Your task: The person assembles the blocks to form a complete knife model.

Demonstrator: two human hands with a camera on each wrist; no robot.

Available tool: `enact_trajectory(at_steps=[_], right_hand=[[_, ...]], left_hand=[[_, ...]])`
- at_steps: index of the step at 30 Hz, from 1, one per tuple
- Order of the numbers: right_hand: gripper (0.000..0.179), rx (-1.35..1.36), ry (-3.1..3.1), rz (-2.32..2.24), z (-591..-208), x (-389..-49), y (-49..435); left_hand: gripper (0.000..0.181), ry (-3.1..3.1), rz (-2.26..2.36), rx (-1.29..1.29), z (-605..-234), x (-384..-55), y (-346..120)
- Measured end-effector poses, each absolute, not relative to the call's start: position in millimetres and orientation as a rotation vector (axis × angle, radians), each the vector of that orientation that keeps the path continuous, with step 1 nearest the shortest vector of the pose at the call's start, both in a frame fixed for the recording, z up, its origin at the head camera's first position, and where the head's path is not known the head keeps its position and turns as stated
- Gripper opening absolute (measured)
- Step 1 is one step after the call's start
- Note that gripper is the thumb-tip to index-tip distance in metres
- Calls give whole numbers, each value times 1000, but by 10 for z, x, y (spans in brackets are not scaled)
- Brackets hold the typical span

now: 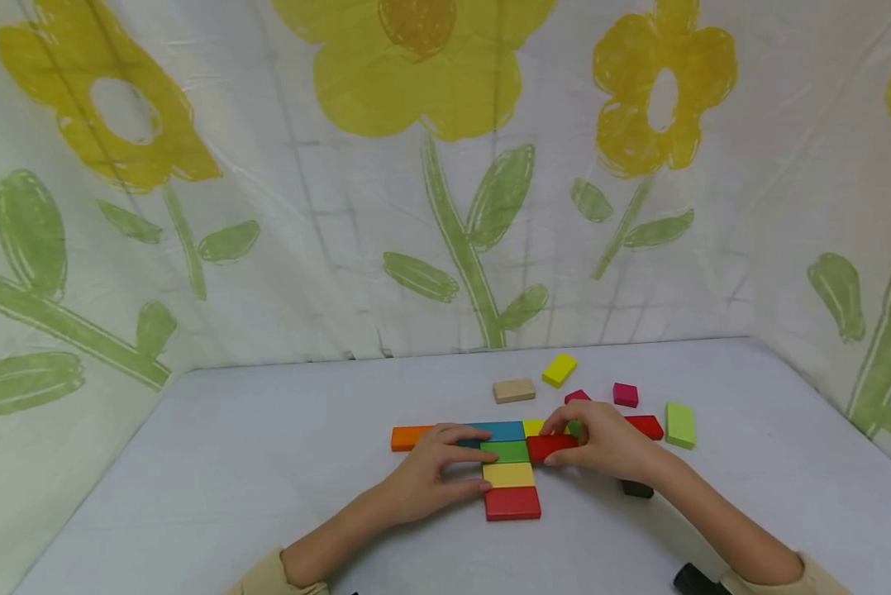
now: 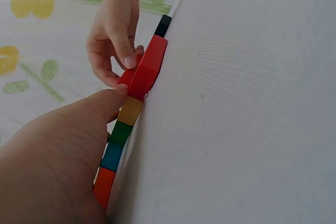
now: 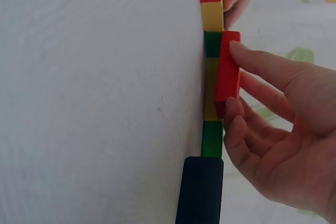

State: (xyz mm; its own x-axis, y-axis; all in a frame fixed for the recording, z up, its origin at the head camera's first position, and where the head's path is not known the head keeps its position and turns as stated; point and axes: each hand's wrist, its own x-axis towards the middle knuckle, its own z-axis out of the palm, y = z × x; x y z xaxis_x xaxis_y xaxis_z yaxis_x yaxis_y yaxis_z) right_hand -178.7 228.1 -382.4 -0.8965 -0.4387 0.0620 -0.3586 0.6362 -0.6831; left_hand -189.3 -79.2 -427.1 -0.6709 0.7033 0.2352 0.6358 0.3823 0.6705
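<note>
Flat coloured blocks lie edge to edge on the table. A row of orange [image 1: 410,438], blue [image 1: 501,430] and yellow blocks has a column of green [image 1: 507,452], pale yellow [image 1: 508,474] and red [image 1: 513,503] blocks in front. My left hand [image 1: 432,475] rests at the column's left side, its extended fingers touching the blue and green blocks, the thumb near the pale yellow one. My right hand [image 1: 609,438] pinches another red block [image 3: 229,72] between thumb and fingers, right of the green one. Its fingers partly hide the yellow and a darker green block behind.
Loose blocks lie farther back: wooden [image 1: 514,391], yellow [image 1: 559,370], dark pink [image 1: 626,395] and light green [image 1: 680,425]. Another red block [image 1: 645,427] and a black block [image 1: 637,489] are by my right wrist. A flower-printed curtain [image 1: 326,248] hangs behind the table.
</note>
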Motion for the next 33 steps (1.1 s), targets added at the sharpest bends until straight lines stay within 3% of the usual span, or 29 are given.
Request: enact_trajectory(at_steps=[33], right_hand=[[34, -655, 2761, -1084, -3881, -1795, 2264]], left_hand=[[39, 2533, 1143, 1248, -4267, -1904, -797]])
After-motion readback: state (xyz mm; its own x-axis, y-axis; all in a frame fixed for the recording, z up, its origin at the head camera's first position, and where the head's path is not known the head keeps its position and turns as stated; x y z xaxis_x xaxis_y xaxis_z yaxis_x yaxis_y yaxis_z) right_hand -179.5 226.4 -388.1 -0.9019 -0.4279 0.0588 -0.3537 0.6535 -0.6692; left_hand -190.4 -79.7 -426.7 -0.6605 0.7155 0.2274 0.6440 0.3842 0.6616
